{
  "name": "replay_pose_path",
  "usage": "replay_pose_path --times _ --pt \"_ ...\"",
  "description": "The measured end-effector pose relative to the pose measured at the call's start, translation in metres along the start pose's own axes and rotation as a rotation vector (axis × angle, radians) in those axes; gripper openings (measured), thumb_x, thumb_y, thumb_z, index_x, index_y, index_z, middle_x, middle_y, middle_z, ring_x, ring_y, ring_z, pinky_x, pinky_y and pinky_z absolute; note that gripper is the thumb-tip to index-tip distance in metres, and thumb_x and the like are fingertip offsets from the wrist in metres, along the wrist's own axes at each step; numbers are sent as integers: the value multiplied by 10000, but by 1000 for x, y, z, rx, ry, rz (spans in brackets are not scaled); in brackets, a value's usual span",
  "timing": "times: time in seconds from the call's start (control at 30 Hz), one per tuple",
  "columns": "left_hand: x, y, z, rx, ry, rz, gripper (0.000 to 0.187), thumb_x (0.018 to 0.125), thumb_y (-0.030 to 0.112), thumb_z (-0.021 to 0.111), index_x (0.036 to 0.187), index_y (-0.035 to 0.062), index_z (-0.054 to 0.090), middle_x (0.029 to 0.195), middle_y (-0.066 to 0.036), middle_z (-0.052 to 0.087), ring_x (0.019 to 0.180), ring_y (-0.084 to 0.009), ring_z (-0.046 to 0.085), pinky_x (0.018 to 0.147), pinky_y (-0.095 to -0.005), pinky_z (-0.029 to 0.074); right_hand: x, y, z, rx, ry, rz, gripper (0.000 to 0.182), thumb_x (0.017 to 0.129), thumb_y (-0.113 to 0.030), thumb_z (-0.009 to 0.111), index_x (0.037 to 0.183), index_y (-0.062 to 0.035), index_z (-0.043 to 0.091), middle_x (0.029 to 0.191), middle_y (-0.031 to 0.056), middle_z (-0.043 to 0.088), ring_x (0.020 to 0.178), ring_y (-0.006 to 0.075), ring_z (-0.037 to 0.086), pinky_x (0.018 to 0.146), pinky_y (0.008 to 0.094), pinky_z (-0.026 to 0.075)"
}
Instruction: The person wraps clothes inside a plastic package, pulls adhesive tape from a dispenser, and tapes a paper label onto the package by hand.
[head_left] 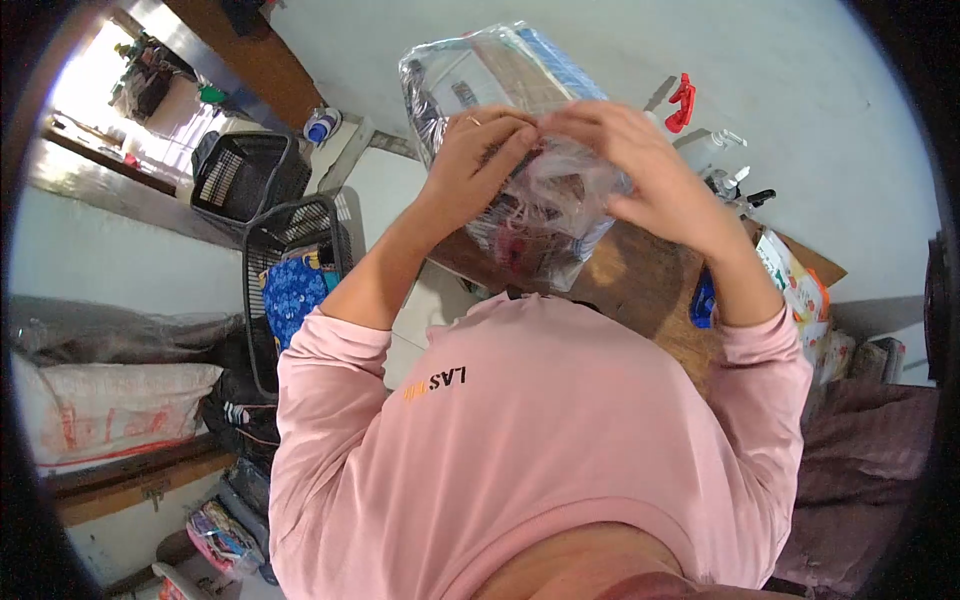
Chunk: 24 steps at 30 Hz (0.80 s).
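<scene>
A large clear plastic bag (565, 205) with folded items inside stands upright on a brown wooden surface (640, 275). My left hand (480, 165) lies on the upper left part of the bag, its fingers bent together against the plastic. From the right, my right hand (630, 160) reaches over the bag, fingertips meeting those of my left hand at the gathered plastic. The fingertips of both hands partly hide what they pinch. Through the film, dark and reddish contents show below my hands.
Dark plastic baskets (250, 180) stand at the left, one with blue patterned cloth (292, 295). Behind the right forearm are a red spray nozzle (681, 103), a white pump bottle (708, 148) and colourful packets (795, 275). A pale wall rises behind.
</scene>
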<state>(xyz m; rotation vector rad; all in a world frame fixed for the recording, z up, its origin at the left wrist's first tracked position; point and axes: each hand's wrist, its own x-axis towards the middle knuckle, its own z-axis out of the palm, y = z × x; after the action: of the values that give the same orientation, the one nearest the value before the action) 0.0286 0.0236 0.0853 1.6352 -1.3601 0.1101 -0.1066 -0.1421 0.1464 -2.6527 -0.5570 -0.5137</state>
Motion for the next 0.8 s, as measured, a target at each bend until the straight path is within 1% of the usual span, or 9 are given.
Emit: replay_pose_path --times 0.03,0.1,0.13,0.23,0.3,0.4,0.53,0.63,0.8 --pt "-4 2 -2 -137 14 -52 256 885 207 448 921 16 614 979 -127 584 928 -235 520 849 -320 373 7 3 0 4 -109 -65 574 651 -101 672 1182 -50 461 1106 137 516 1031 280 492 880 382 381" --pt "-10 7 -5 -410 44 -144 258 889 199 438 926 6 605 970 -131 579 921 -241 517 849 -316 365 13 11 3 58 -121 -63 435 677 -79 647 1090 -29 520 977 127 569 890 246 546 783 356 420" --pt "-17 9 -5 -409 64 -152 264 885 211 445 932 1 599 976 -134 575 923 -244 515 852 -320 361 14 14 6 85 -128 -60 368 690 -68 635 1045 -18 550 912 121 595 819 229 573 735 343 439" --pt "-38 13 3 -381 123 -138 278 858 243 490 932 -8 582 973 -138 564 920 -259 507 857 -335 348 18 23 14 394 -182 251 188 726 -71 583 897 7 600 783 73 610 701 124 560 634 284 440" --pt "-43 14 9 -321 165 -66 283 820 261 552 909 -6 571 942 -135 557 908 -275 503 856 -347 342 26 16 11 346 -244 351 158 750 -74 577 884 5 605 739 54 592 667 79 516 608 261 425" --pt "-38 33 12 -71 176 -260 269 747 245 637 826 -1 562 856 -119 543 875 -282 495 836 -348 341 30 15 11 426 -283 428 154 773 -89 581 899 -3 606 712 20 569 643 49 476 589 239 412" --pt "-33 27 12 -19 163 -234 221 731 185 669 768 -7 565 736 -61 524 714 -185 514 647 -291 387 26 25 8 649 -260 386 188 806 -143 593 933 -5 604 716 -17 550 651 51 462 589 223 401" --pt "-34 25 12 -120 180 -205 181 751 147 642 728 -16 567 705 -67 516 672 -184 503 619 -284 375 25 28 7 449 -114 61 263 805 -230 608 923 5 597 694 -7 546 646 70 449 595 249 395" --pt "-19 28 -4 -227 5 -309 174 756 158 628 770 -9 581 733 -82 529 720 -227 511 683 -303 378 28 15 -6 604 -229 391 274 796 -253 625 918 -10 589 649 -21 450 639 64 411 555 237 346"
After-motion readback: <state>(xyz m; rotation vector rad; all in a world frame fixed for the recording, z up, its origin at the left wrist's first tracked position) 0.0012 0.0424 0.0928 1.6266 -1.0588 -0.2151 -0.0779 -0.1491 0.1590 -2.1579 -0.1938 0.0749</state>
